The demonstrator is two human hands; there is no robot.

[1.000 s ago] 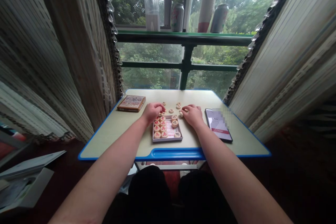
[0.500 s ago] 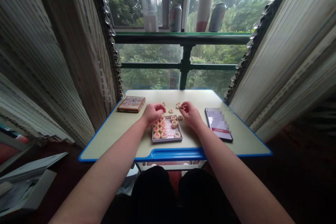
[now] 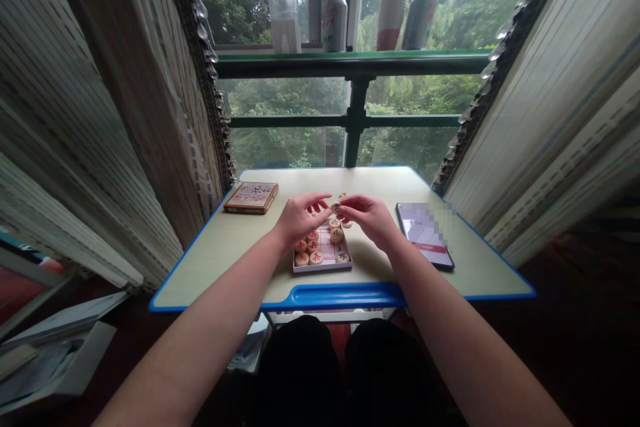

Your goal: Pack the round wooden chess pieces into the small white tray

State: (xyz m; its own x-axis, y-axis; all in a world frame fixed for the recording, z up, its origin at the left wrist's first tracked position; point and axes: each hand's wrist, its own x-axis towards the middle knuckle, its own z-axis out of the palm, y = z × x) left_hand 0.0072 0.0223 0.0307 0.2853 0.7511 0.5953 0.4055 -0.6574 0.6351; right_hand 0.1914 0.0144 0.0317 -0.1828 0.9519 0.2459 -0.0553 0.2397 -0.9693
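The blue-edged cream desk (image 3: 220, 263) stretched left of the shallow white box (image 3: 323, 269). Above the box, the right hand (image 3: 369, 219) clamped a pale round wooden piece (image 3: 336, 209), face toward the person; the left hand (image 3: 298, 219) gaped alongside.

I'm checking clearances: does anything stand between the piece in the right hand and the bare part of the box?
Partly: in this view, pieces at the far right of the box stand between the held piece and the bare part. The left hand is close beside the held piece; contact is unclear.
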